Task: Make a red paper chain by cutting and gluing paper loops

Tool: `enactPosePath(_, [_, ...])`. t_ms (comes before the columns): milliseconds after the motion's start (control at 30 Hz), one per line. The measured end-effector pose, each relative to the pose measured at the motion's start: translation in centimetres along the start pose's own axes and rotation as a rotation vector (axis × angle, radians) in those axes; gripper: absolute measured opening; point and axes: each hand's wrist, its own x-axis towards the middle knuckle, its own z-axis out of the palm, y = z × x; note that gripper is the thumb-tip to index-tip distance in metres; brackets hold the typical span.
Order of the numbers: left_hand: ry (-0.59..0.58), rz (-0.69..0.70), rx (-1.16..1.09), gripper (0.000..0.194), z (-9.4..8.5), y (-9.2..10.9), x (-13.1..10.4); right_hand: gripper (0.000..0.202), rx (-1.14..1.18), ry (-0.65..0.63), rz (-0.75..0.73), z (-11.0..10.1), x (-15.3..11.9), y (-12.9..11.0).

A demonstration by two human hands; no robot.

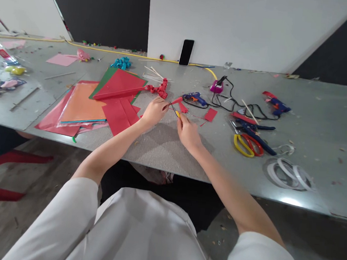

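My left hand (156,111) is closed on a small piece of red paper (176,101) over the middle of the table. Just right of it, my right hand (188,132) grips scissors with a yellow handle (178,114), whose blades meet the paper near my left fingertips. Behind the hands lie a curled red strip (159,89) and a blue glue gun (196,98). Red scraps, one of them a rectangle (210,114), rest to the right. Red sheets (120,116) lie left of my left hand.
An orange sheet (84,104) lies at left. Yellow-and-red-handled scissors (244,145), pliers (264,127), white tape rings (290,174) and another glue gun (278,105) are at right. A phone (186,52) leans on the wall, near a purple socket (217,86) with cables.
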Motion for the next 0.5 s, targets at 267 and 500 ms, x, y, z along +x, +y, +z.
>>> enactPosePath(267, [-0.003, 0.027, 0.015, 0.032, 0.06, -0.05, -0.05, 0.052, 0.010, -0.028, 0.008, -0.07, -0.04, -0.06])
enactPosePath(500, [-0.004, 0.057, 0.051, 0.031, 0.52, 0.01, -0.11, 0.049, 0.007, -0.005, 0.007, 0.00, 0.04, 0.06])
